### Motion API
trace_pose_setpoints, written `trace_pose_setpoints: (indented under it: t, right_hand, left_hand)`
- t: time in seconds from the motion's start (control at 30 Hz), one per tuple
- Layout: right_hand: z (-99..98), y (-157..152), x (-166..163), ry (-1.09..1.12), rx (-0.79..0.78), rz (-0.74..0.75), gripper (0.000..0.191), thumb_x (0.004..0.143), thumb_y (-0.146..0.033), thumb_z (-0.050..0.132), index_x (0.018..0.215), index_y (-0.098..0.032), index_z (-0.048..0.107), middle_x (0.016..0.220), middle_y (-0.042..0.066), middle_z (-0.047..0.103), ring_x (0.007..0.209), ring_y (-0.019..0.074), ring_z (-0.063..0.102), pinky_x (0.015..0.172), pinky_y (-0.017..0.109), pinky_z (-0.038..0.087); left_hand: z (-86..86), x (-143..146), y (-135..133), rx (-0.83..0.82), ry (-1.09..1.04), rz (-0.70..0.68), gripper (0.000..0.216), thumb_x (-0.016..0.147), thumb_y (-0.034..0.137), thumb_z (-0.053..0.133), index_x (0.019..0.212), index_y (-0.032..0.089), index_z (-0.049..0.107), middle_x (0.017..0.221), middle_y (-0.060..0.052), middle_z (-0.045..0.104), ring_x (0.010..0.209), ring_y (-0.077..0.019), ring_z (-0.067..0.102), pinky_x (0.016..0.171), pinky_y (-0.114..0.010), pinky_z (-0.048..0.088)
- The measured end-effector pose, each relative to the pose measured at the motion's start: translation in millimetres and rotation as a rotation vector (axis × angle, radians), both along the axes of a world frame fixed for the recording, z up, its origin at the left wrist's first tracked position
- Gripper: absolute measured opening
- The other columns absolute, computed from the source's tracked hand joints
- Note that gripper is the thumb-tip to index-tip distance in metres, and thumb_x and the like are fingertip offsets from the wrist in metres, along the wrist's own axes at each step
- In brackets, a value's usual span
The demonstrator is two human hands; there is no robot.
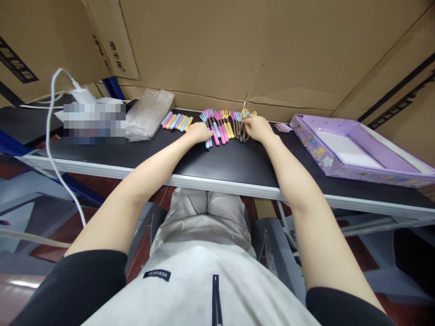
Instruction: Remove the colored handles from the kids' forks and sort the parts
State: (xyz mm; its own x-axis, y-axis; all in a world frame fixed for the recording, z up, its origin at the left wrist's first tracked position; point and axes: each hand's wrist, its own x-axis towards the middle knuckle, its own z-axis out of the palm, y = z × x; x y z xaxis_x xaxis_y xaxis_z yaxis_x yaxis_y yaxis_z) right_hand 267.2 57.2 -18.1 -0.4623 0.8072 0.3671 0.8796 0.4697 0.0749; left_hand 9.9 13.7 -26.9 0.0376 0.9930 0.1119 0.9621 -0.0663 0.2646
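A row of small back scratchers (226, 131) with claw-shaped heads in blue, pink and yellow lies on the black table. Those on the left side have coloured handles, while several on the right show bare dark metal rods (237, 129). My left hand (198, 133) is closed at the row's left end, its fingers curled over a handle. My right hand (258, 127) pinches a back scratcher at the right end, just below the claw heads; its fingers partly cover the rods. Left of my left hand, loose coloured handles (176, 122) lie side by side.
A shallow purple printed box (335, 168) sits on the right, with a small pink packet (283, 127) beside it. Clear plastic bags (149, 113) and a white cable (50, 117) are on the left. Cardboard (217, 54) walls the back of the table.
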Motion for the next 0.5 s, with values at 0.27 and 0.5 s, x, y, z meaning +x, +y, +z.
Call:
trace_pose_setpoints:
  t: [0.27, 0.5]
  right_hand:
    - [7.7, -13.1, -11.8, -0.016, 0.023, 0.031, 0.052, 0.099, -0.014, 0.039, 0.134, -0.018, 0.078, 0.134, 0.017, 0.073, 0.120, 0.0338, 0.068, 0.105, 0.051, 0.051]
    - [18.1, -38.3, -47.4, -0.023, 0.188, 0.219, 0.048, 0.106, -0.031, 0.048, 0.151, -0.029, 0.065, 0.146, 0.015, 0.067, 0.138, 0.0344, 0.056, 0.116, 0.057, 0.037]
  left_hand:
    - [5.8, -3.6, -12.9, 0.120, 0.004, -0.004, 0.043, 0.101, 0.020, 0.045, 0.129, 0.005, 0.073, 0.131, -0.029, 0.074, 0.125, -0.0415, 0.071, 0.101, -0.047, 0.056]
    - [8.9, 0.0, -21.0, 0.256, 0.024, -0.239, 0.034, 0.107, 0.030, 0.047, 0.128, 0.014, 0.069, 0.121, -0.021, 0.078, 0.117, -0.0357, 0.073, 0.096, -0.040, 0.054]
